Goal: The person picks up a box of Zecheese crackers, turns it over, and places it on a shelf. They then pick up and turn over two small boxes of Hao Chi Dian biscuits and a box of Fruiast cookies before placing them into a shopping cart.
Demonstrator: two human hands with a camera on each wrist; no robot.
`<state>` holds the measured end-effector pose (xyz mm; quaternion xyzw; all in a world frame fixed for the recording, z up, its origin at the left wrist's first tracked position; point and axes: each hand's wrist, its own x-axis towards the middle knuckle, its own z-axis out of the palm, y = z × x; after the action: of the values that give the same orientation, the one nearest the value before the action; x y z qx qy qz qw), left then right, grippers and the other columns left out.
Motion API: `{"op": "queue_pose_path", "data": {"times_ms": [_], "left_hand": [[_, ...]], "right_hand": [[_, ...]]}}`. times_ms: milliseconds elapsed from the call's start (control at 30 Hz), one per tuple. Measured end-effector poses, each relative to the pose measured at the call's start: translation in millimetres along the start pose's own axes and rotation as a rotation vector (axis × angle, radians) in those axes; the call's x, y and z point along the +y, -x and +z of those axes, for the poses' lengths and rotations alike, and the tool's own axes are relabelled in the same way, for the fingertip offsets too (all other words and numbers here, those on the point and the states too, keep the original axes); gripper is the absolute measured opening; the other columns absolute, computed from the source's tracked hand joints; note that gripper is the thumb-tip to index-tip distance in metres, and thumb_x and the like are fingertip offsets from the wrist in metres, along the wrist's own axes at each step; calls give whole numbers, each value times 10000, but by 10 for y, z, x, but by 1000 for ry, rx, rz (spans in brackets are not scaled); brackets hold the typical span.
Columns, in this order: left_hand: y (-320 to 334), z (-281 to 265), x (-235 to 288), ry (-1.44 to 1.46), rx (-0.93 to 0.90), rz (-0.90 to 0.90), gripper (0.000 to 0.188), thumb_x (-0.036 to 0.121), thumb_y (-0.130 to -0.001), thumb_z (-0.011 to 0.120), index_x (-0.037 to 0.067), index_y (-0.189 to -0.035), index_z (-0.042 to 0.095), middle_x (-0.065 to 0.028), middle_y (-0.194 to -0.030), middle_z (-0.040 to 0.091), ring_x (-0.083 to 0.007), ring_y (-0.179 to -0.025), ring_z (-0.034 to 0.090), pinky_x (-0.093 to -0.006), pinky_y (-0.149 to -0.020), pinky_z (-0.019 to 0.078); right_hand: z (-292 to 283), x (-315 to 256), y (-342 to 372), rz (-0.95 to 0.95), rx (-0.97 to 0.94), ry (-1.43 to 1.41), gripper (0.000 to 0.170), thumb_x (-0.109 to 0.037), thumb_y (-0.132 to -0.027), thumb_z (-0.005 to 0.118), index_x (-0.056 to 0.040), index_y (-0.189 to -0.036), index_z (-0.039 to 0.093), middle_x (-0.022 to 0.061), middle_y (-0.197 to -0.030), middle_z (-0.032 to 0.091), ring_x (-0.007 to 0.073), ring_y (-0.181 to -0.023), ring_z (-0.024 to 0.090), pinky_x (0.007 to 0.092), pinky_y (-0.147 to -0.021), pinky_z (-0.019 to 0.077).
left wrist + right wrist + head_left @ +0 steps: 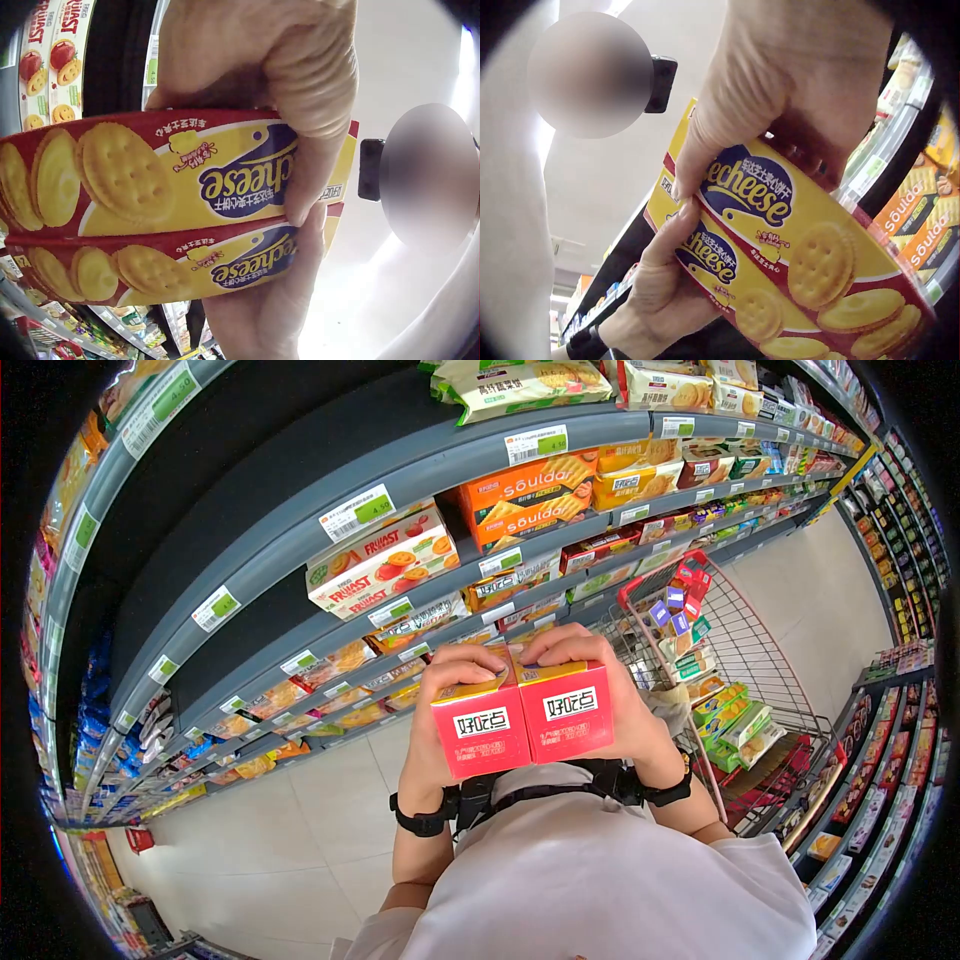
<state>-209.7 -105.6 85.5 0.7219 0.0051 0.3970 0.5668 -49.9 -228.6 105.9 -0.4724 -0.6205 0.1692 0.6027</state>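
Two red and yellow boxes of cheese sandwich crackers stand side by side before the person's chest. My left hand [429,695] grips the left cracker box [483,732], fingers over its top edge. Around the right cracker box [568,722] curls my right hand [622,705]. Round crackers and blue "cheese" lettering show on the near cracker box [127,176] in the left wrist view. Both thumbs press the printed faces close to where the boxes meet, as the right hand [780,82] and left hand [660,304] show in the right wrist view.
Curved store shelves [430,465] run ahead, with Fruiast boxes [385,560] and orange Souldar boxes [527,500] on them. A wire shopping cart [745,630] holding several packets stands at the right. Another stocked shelf [890,790] lies beyond it. Tiled floor [290,840] shows at lower left.
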Motion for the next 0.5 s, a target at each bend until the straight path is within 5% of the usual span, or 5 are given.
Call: {"op": "queue_pose_path", "data": {"times_ms": [500], "left_hand": [[8,-10,29,-9,-29,-5,696,202,-570,906,88,-1113,486,-141,-1127,532,-251,-1071,517,-384,-943,400]], "right_hand": [[13,-33,31,0,24,19,695,-194,-590,875,-33,-1137,477,168,-1092,568,332,-1039,577,413,-895,468]]}}
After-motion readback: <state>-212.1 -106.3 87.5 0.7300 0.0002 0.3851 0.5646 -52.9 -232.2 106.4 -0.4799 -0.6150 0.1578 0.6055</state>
